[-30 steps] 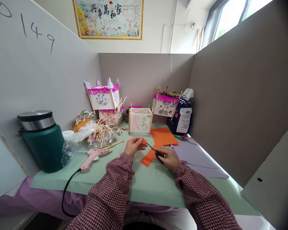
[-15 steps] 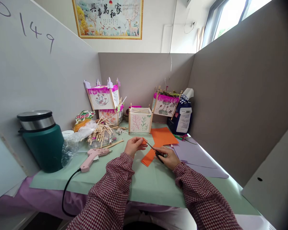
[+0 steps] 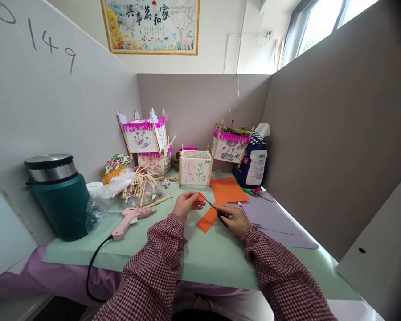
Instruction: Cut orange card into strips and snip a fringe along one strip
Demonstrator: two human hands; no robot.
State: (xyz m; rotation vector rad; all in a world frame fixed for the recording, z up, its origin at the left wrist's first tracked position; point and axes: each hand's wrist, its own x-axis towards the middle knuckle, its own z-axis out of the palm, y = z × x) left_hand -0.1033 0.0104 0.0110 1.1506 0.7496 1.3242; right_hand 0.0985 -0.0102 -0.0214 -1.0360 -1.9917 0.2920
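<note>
My left hand [image 3: 188, 203] pinches a small piece of orange paper [image 3: 201, 196] above the table. In my right hand [image 3: 234, 219] is a pair of black-handled scissors [image 3: 222, 215], its blades pointing left and touching the edge of that piece. Whether the blades are parted is too small to tell. Below the scissors lies a narrow orange paper strip [image 3: 204, 222]. Behind my right hand a larger orange sheet [image 3: 227, 189] rests flat. A white paper lantern [image 3: 195, 168] with wooden posts and drawn red and green plants stands just beyond my hands.
At the left are a green flask [image 3: 60, 203], a pink glue gun [image 3: 130, 220] with a black cord, and a pile of wooden sticks [image 3: 142, 185]. Pink-fringed lanterns [image 3: 142, 137] stand at the back. Purple paper sheets [image 3: 277, 220] lie right, before a dark blue bag [image 3: 254, 165].
</note>
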